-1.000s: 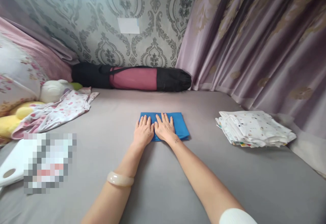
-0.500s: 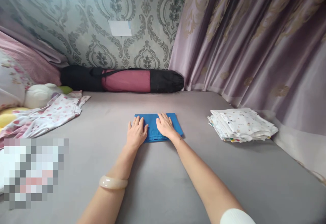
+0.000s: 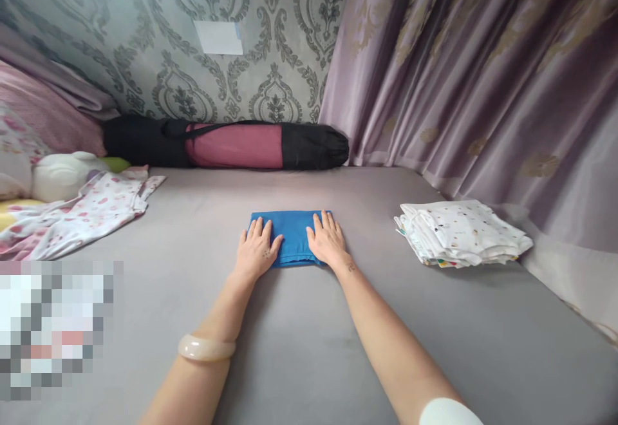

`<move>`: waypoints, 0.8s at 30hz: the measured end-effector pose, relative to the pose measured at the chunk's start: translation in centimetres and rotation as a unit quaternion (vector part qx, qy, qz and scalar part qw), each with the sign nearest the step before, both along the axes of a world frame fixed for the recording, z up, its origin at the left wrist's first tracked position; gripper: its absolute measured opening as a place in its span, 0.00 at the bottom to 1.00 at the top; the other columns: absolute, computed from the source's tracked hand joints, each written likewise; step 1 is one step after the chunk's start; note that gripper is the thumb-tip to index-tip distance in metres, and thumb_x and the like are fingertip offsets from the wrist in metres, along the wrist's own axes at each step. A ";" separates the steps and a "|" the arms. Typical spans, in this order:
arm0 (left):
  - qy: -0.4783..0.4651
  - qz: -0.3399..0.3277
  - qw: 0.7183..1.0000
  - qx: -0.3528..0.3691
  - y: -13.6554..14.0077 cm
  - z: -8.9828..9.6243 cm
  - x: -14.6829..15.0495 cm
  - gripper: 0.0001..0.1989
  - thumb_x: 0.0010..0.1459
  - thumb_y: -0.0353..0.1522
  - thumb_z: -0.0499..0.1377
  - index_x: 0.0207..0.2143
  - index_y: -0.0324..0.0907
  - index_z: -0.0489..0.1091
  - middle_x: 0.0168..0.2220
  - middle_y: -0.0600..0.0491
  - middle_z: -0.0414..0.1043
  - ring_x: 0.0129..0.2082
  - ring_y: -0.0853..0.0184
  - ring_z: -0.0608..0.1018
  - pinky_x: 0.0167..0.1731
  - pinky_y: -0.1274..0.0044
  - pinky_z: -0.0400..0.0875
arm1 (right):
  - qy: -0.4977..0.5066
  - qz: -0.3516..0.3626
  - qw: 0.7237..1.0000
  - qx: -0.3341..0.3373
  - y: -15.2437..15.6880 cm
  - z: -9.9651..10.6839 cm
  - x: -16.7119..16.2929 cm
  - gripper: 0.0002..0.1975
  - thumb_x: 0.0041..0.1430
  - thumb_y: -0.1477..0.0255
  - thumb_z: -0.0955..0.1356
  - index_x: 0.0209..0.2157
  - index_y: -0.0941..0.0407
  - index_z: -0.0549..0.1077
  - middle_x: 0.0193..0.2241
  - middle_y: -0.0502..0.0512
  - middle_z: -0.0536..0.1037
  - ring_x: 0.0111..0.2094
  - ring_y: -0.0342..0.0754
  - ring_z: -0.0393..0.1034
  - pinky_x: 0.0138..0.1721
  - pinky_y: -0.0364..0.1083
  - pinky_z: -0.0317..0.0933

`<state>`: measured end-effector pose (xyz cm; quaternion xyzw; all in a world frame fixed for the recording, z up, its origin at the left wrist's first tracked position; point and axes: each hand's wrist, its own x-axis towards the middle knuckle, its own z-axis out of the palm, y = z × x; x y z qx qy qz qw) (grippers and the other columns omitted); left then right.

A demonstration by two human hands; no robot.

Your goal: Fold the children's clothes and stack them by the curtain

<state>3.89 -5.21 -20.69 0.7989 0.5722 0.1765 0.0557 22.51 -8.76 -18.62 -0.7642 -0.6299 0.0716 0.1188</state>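
A folded blue cloth [image 3: 292, 232], perhaps a garment, lies flat as a neat rectangle on the grey bed sheet [image 3: 294, 335]. My left hand [image 3: 257, 246] rests on its left edge, fingers stretched out and pointing away from me. On the right edge lies my right hand [image 3: 329, 238], flat with its fingers slightly spread. Both palms press down on the fabric without gripping it. Folded layers show along the cloth's near edge between the hands.
To the right sits a stack of folded white printed clothes [image 3: 463, 233]. Printed clothing [image 3: 106, 209] and a white plush toy [image 3: 65, 177] lie at left. A black and pink long bag [image 3: 234, 146] lines the wall; a purple curtain [image 3: 434, 77] hangs at right.
My right hand has slid rightward from the cloth's middle to its right edge. My left hand stays on the left edge. The view has shifted slightly.
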 end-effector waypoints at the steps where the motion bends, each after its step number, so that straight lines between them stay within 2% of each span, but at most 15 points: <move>1: -0.023 0.002 1.000 0.005 0.2 0.0 -0.2 0.25 0.62 0.42 0.52 0.58 0.39 0.64 0.64 0.37 0.58 0.64 0.52 0.61 0.60 0.60 0.56 | 0.017 -0.003 1.000 0.003 0.2 0.1 0.3 0.29 0.68 0.64 0.54 0.66 0.62 0.55 0.68 0.63 0.48 0.69 0.54 0.41 0.65 0.53 0.39; 4: -0.094 0.039 0.994 0.035 1.0 0.1 -1.0 0.22 0.60 0.39 0.53 0.54 0.39 0.67 0.57 0.38 0.66 0.57 0.54 0.69 0.57 0.65 0.63 | 0.097 -0.048 0.994 0.029 0.8 0.6 2.0 0.28 0.67 0.66 0.54 0.64 0.63 0.58 0.65 0.63 0.59 0.65 0.49 0.53 0.62 0.46 0.48; 8: -0.116 0.160 0.980 0.023 1.7 0.3 -2.4 0.18 0.59 0.39 0.52 0.42 0.37 0.73 0.41 0.39 0.72 0.48 0.51 0.73 0.52 0.62 0.66 | 0.147 -0.172 0.974 0.006 0.9 1.5 5.0 0.26 0.67 0.68 0.52 0.56 0.60 0.71 0.49 0.63 0.77 0.51 0.50 0.71 0.49 0.45 0.62; 10: -0.107 0.204 0.973 0.003 1.8 0.5 -2.9 0.16 0.57 0.40 0.53 0.35 0.38 0.74 0.37 0.39 0.71 0.47 0.49 0.72 0.50 0.59 0.67 | 0.140 -0.195 0.971 -0.013 0.5 1.8 6.0 0.26 0.67 0.67 0.53 0.49 0.59 0.77 0.42 0.65 0.80 0.46 0.52 0.74 0.43 0.46 0.63; 12: -0.099 0.226 0.969 -0.008 1.6 0.7 -3.1 0.17 0.56 0.42 0.54 0.30 0.39 0.74 0.38 0.37 0.70 0.47 0.46 0.72 0.48 0.58 0.68 | 0.133 -0.203 0.970 -0.020 0.1 1.9 6.4 0.24 0.66 0.66 0.55 0.44 0.60 0.79 0.39 0.68 0.81 0.44 0.54 0.75 0.41 0.47 0.63; 17: -0.062 0.214 0.974 -0.035 1.5 1.1 -3.0 0.20 0.54 0.46 0.54 0.27 0.39 0.74 0.41 0.35 0.70 0.47 0.45 0.72 0.47 0.58 0.68 | 0.094 -0.200 0.974 -0.043 -0.4 2.0 5.1 0.21 0.64 0.64 0.60 0.44 0.60 0.79 0.44 0.71 0.79 0.47 0.58 0.74 0.43 0.49 0.62; 21: -0.023 0.199 0.978 -0.066 1.9 1.3 -3.2 0.24 0.54 0.49 0.52 0.27 0.39 0.75 0.38 0.36 0.72 0.44 0.44 0.74 0.42 0.60 0.70 | 0.149 -0.187 0.969 -0.056 -0.2 2.0 4.4 0.19 0.63 0.63 0.61 0.43 0.59 0.79 0.46 0.69 0.78 0.50 0.58 0.72 0.46 0.48 0.62; 24: 0.004 0.174 0.980 -0.101 2.2 1.9 -3.4 0.26 0.55 0.50 0.48 0.26 0.40 0.74 0.36 0.37 0.74 0.41 0.44 0.75 0.37 0.63 0.70 | 0.185 -0.200 0.961 -0.057 0.1 2.0 4.7 0.16 0.60 0.62 0.65 0.39 0.58 0.79 0.43 0.65 0.80 0.49 0.55 0.73 0.43 0.45 0.63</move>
